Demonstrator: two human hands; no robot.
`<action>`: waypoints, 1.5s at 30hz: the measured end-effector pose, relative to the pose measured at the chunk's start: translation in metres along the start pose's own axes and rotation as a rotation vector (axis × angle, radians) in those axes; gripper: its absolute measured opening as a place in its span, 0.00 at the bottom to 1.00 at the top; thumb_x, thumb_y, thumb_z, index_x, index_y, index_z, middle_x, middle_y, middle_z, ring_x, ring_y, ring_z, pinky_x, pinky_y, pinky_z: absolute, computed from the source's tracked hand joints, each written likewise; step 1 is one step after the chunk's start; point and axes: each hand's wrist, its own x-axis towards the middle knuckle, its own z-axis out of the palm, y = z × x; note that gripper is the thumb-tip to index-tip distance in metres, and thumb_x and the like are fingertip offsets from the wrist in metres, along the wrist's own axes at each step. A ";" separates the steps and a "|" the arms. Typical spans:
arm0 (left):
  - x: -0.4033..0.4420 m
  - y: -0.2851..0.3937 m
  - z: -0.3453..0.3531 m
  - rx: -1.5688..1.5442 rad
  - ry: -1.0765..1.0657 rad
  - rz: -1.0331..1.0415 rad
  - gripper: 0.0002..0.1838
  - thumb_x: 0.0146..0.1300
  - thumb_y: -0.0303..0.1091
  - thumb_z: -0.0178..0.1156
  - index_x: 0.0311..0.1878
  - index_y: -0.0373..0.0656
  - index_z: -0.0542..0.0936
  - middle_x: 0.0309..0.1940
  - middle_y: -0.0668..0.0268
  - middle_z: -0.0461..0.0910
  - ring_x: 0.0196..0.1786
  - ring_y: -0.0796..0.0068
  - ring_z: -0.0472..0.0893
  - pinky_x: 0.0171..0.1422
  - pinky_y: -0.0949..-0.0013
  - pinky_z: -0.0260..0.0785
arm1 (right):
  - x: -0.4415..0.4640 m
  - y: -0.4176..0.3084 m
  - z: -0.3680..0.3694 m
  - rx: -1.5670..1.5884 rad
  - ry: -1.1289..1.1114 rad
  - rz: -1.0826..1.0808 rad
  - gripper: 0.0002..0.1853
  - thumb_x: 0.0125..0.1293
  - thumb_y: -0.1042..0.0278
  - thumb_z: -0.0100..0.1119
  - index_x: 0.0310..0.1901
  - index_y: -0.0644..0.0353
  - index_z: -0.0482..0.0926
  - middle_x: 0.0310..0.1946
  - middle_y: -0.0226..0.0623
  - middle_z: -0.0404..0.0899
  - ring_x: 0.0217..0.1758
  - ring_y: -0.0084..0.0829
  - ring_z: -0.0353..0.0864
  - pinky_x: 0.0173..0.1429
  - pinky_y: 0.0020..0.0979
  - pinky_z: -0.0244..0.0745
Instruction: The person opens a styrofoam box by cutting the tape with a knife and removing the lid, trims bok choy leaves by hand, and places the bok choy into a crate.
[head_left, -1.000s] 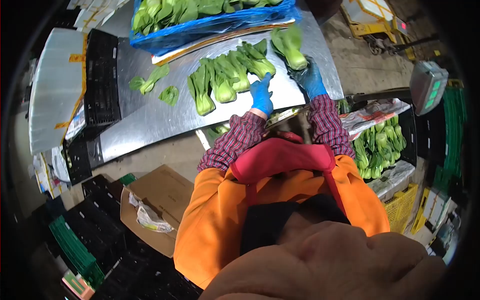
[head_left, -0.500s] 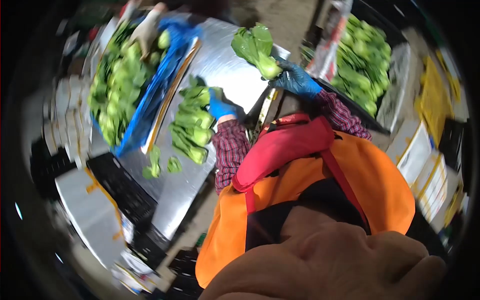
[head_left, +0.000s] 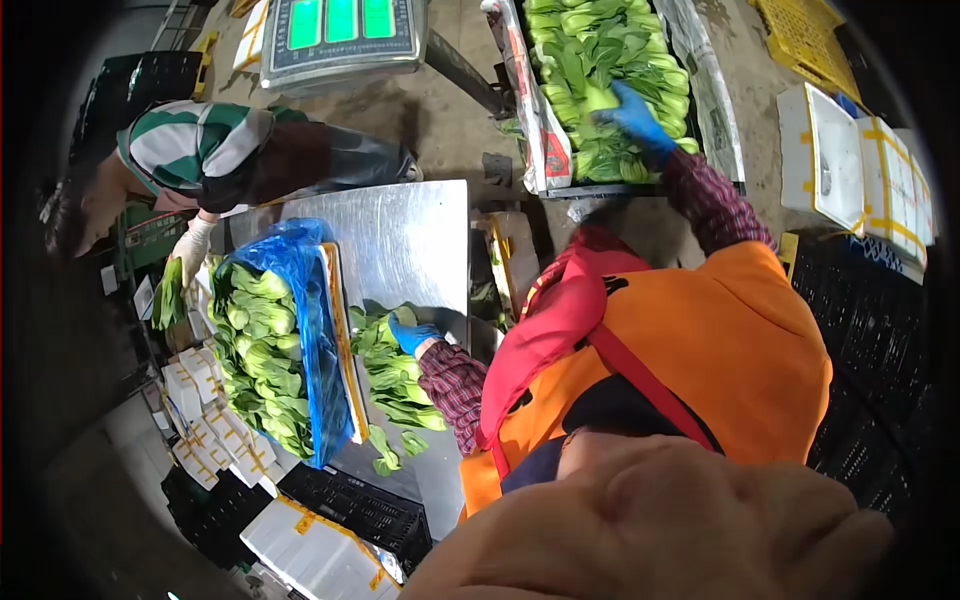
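Observation:
My right hand [head_left: 640, 118], in a blue glove, reaches over the lined crate at upper right. Its fingers are closed at the stem base of a bok choy [head_left: 598, 98], whose leaves lie across others in the crate. My left hand [head_left: 412, 332], also gloved in blue, is on the metal table with its fingers around a bok choy [head_left: 385, 338] at the far end of a short row. Glove and leaves partly hide that grip. Two small loose pieces of greens [head_left: 384, 452] lie near the row.
A box of bok choy lined with blue plastic [head_left: 325, 350] stands on the metal table [head_left: 420, 230]. Beyond it a co-worker [head_left: 215, 150] bends over, greens in a gloved hand. A scale [head_left: 345, 45] with green displays is at the top; white foam boxes [head_left: 822, 160] stand right.
My right hand has carried the bok choy from above the table into the crate. My left hand stays at the row. The view has turned, bringing the scale and co-worker in.

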 end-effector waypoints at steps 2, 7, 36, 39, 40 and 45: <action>-0.016 0.008 0.009 0.002 0.007 0.018 0.22 0.57 0.53 0.56 0.45 0.45 0.80 0.41 0.65 0.81 0.42 0.65 0.78 0.48 0.60 0.69 | 0.028 0.014 -0.027 -0.366 0.093 -0.220 0.34 0.50 0.71 0.66 0.61 0.63 0.66 0.51 0.43 0.74 0.52 0.38 0.74 0.55 0.34 0.69; -0.032 0.006 -0.012 -0.135 -0.180 -0.010 0.22 0.57 0.52 0.53 0.44 0.44 0.78 0.40 0.62 0.81 0.41 0.60 0.79 0.47 0.59 0.72 | 0.059 0.076 -0.059 -1.177 -0.184 -0.430 0.32 0.52 0.70 0.63 0.61 0.61 0.66 0.57 0.51 0.69 0.59 0.50 0.69 0.63 0.42 0.66; -0.176 0.044 0.055 0.600 -0.373 0.987 0.40 0.46 0.31 0.68 0.64 0.38 0.62 0.52 0.56 0.67 0.52 0.59 0.71 0.59 0.60 0.65 | -0.169 -0.189 0.249 0.825 -0.909 0.249 0.32 0.60 0.66 0.63 0.64 0.60 0.60 0.56 0.37 0.71 0.57 0.29 0.73 0.59 0.32 0.70; -0.194 0.039 0.060 0.641 -0.448 1.126 0.40 0.48 0.29 0.68 0.64 0.36 0.60 0.54 0.56 0.67 0.54 0.63 0.71 0.61 0.64 0.64 | -0.161 -0.191 0.239 0.969 -0.866 0.449 0.31 0.61 0.67 0.62 0.64 0.60 0.60 0.56 0.38 0.71 0.57 0.32 0.73 0.61 0.33 0.69; -0.193 0.034 0.061 0.522 -0.516 1.055 0.40 0.48 0.28 0.68 0.64 0.36 0.60 0.53 0.57 0.67 0.55 0.64 0.71 0.62 0.64 0.64 | -0.157 -0.191 0.236 1.048 -0.853 0.545 0.31 0.61 0.67 0.61 0.64 0.59 0.60 0.56 0.38 0.71 0.57 0.33 0.73 0.61 0.34 0.69; -0.201 0.037 0.067 0.221 -0.758 0.675 0.41 0.49 0.19 0.64 0.67 0.39 0.58 0.52 0.59 0.69 0.54 0.67 0.71 0.61 0.64 0.65 | -0.145 -0.183 0.220 1.193 -0.799 0.505 0.29 0.63 0.66 0.58 0.64 0.59 0.61 0.58 0.39 0.71 0.61 0.36 0.70 0.64 0.40 0.66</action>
